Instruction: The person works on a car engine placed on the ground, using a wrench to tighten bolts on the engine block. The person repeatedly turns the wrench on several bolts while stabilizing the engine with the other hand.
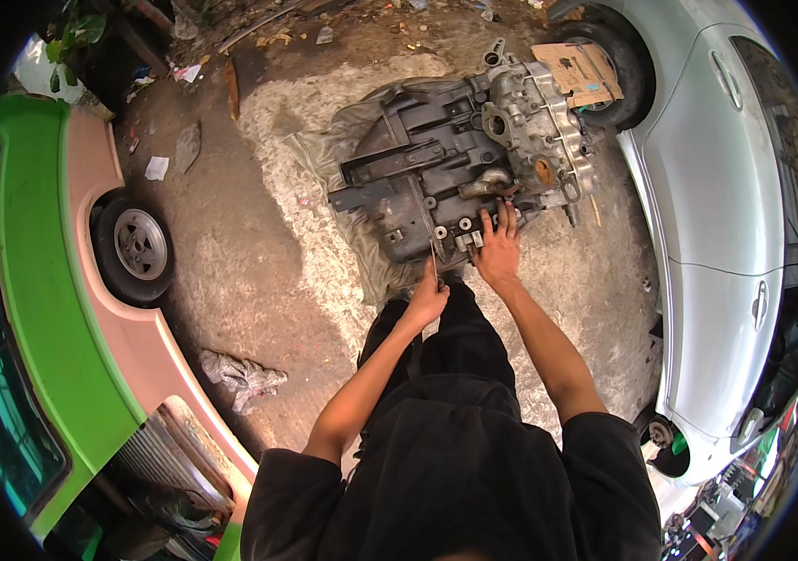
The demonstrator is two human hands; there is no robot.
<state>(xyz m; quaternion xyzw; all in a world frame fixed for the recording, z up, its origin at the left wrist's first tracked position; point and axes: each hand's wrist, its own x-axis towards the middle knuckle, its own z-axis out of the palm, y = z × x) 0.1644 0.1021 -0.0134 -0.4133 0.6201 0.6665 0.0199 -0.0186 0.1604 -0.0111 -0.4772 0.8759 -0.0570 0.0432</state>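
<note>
An engine lies on a crumpled grey-green cloth in front of my feet, its dark side up and a bare metal cylinder head at its right. My left hand is closed around a slim metal tool whose tip reaches the engine's near edge; its exact kind is too small to tell. On the engine's near right part rests my right hand, its fingers stretched out flat by a rusty metal fitting. Several round bosses with holes show between the two hands.
At the left stands a green and pink vehicle with a wheel. A silver car is parked at the right, cardboard leaning on its tyre. A rag lies on the concrete floor, and litter is scattered farther off.
</note>
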